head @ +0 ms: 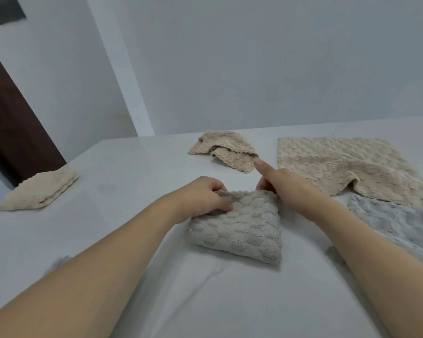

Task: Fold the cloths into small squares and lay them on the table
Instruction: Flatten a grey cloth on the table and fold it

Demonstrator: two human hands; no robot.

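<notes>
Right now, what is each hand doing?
Left hand: grips the far edge of the grey folded cloth.
Right hand: pinches the same edge, index finger straight.

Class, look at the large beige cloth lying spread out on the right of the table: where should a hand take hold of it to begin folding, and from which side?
Pinch the large beige cloth at its near edge, coming from the person's side. That edge is already lifted and curled, so fingers can slip under; the rest lies flat on the table.

A plain pale grey-white wall (254, 64) stood behind the scene. At the far left, a dark brown wooden door (12, 123) ran down toward the floor, and a blurred dark rectangular panel (6, 9) sat high on the wall above it.
</notes>
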